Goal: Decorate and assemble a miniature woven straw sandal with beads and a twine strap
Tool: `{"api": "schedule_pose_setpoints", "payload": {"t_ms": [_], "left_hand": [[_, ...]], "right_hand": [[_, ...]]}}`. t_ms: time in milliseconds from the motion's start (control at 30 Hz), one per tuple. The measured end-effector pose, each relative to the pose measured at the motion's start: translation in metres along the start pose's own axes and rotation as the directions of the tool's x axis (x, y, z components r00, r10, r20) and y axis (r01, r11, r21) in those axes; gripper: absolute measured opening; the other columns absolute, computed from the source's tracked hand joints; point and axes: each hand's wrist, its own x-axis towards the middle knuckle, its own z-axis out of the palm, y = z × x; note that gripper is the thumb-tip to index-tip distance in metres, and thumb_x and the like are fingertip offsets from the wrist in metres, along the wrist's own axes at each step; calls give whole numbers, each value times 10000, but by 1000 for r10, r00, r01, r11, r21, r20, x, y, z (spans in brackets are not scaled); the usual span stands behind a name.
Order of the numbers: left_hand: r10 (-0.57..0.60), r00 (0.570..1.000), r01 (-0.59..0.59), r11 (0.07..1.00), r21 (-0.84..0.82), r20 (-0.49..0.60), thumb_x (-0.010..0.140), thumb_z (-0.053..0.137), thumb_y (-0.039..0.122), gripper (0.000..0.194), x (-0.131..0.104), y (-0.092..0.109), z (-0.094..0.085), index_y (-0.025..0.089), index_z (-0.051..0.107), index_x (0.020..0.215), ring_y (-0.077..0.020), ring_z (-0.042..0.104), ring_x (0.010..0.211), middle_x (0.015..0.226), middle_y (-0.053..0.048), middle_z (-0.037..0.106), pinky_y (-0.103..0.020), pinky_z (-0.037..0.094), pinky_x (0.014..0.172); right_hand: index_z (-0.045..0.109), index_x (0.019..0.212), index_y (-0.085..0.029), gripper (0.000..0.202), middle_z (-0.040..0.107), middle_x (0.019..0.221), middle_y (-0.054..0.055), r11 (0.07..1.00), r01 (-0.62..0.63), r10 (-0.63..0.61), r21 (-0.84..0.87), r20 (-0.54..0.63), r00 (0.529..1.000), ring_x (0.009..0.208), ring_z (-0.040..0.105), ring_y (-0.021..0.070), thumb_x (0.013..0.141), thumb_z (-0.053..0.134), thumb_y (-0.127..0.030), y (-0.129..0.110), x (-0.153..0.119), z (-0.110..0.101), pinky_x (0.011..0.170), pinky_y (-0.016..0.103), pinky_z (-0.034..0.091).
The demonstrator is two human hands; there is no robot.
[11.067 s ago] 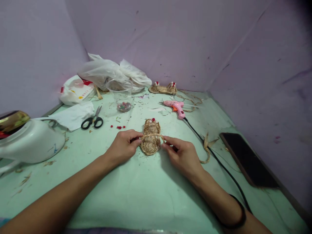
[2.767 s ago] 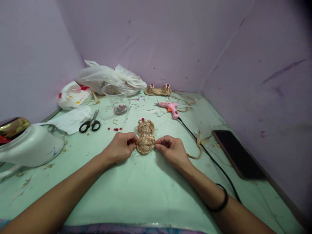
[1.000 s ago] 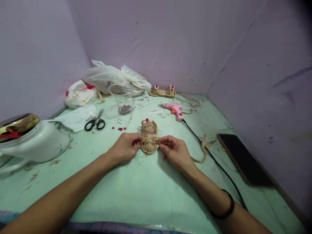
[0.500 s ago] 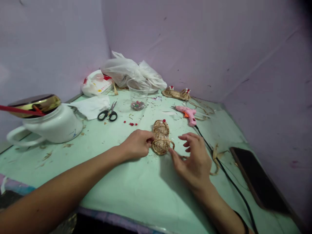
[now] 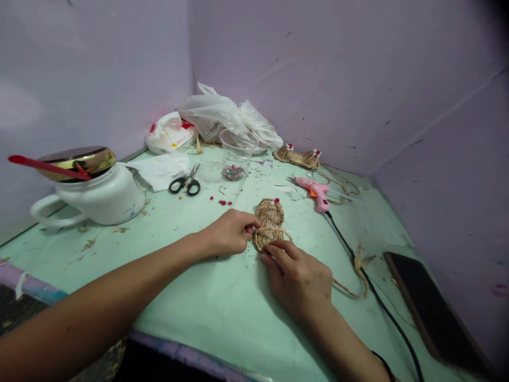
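Low in the middle of the frame, the right hand [image 5: 302,276] touches the bottom of the little woven mat [image 5: 271,212]; I can't tell if its fingers pinch. The left hand [image 5: 230,233] pinches the thin cord [image 5: 278,230] at the mat's left side. The mat, just right of the middle, looks light and a bit bendy, not slippery. Hold its sides, as the tiny beads [image 5: 277,201] on top might pop off.

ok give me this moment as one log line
left hand: pinching at woven sole, left edge | right hand: fingertips at lower end | braided cord: across sole | pink glue gun: lying unheld
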Motion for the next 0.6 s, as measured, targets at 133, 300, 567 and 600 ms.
{"api": "schedule_pose_setpoints", "payload": {"t_ms": [133, 300, 567, 600], "left_hand": [[2, 1000, -2, 1000, -13, -2, 654, 496, 73, 217, 0, -1, -2, 153, 658, 775, -116, 493, 580, 629, -6, 587, -221, 378, 540], [-7, 1000, 6, 1000, -22, -22, 648, 535, 95, 152, 1, -2, 2, 147, 650, 733, -112, 493, 572, 617, 1, 574, -224, 379, 539], [-21, 999, 18, 999, -48, -49, 663, 538, 110, 133, 1, -5, 8, 157, 647, 724, -113, 496, 567, 602, 4, 585, -226, 383, 536], [-21, 999, 18, 999, -49, -50, 664, 538, 110, 135, 1, -5, 8, 159, 648, 726, -113, 497, 568, 606, 3, 588, -227, 385, 538]], "right_hand": [[697, 799, -221, 156, 721, 822, -18, 1000, 10, -10, 16, -13, 1000, 572, 601, 120, 803, 541, -237, 0, 0, 0, 509, 257, 314], [694, 762, -219, 146, 708, 759, -9, 1000, 2, -2, -24, -1, 1000, 557, 580, 120, 801, 561, -267, -2, 1, 0, 501, 265, 288], [678, 711, -200, 181, 674, 686, 10, 995, 7, -6, -99, 11, 1000, 552, 554, 134, 807, 553, -289, -4, 4, 1, 511, 280, 280], [679, 712, -199, 182, 674, 681, 10, 996, 12, -12, -93, 4, 1000, 560, 556, 135, 811, 548, -279, -4, 4, 1, 520, 279, 286]]}}
